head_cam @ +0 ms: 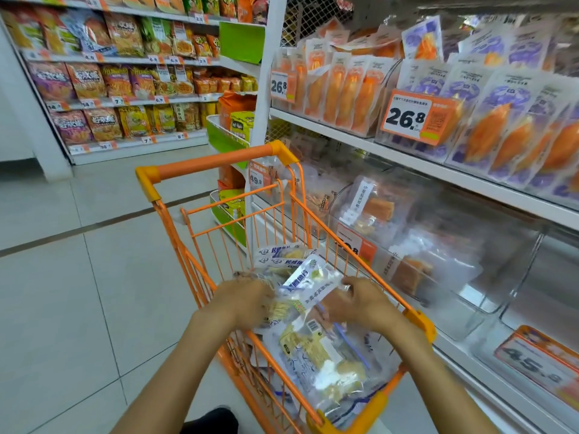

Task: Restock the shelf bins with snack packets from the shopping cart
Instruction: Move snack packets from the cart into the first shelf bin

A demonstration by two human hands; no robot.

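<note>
An orange wire shopping cart (219, 161) stands in the aisle in front of me, holding several clear snack packets (316, 355) with white and blue labels and yellow strips inside. Both my hands are inside the cart. My left hand (247, 303) grips the left side of a tilted snack packet (308, 285). My right hand (360, 303) grips the right side of the same packet, fingers curled over its edge. Clear shelf bins (488, 277) sit on the lower shelf to the right of the cart, some holding orange packets, the nearest ones mostly bare.
The upper right shelf (407, 158) carries rows of orange and purple packets behind 26.8 price tags (407, 117). A snack aisle (119, 86) fills the far left. A green end rack (228, 136) stands beyond the cart. Tiled floor (78, 277) lies to the left.
</note>
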